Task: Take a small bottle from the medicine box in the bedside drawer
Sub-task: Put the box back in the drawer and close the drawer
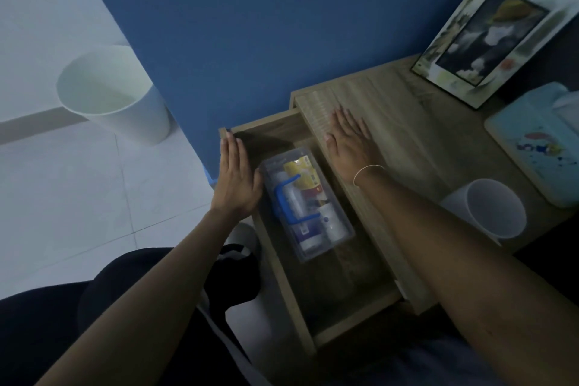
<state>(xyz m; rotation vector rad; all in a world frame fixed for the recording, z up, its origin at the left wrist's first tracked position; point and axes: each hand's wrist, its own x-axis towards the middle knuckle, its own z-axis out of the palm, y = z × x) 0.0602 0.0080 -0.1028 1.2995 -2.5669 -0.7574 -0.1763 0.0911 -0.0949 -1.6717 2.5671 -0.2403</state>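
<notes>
The wooden bedside drawer (275, 288) stands pulled out. Inside it lies a clear plastic medicine box (308, 202) with a blue handle (286, 200) on its lid, which looks closed. Several small bottles and packets show through the lid, among them a white bottle (332, 222) and a yellow packet (302, 168). My left hand (235, 178) rests flat on the drawer's front panel, fingers together, just left of the box. My right hand (351, 142) lies flat on the bedside table top (401, 135), fingers spread, holding nothing.
On the table top stand a white cup (492, 210), a light blue tissue box (539, 144) and a framed picture (498, 28). A white bin (116, 94) stands on the tiled floor at left. A blue wall (266, 25) rises behind the drawer.
</notes>
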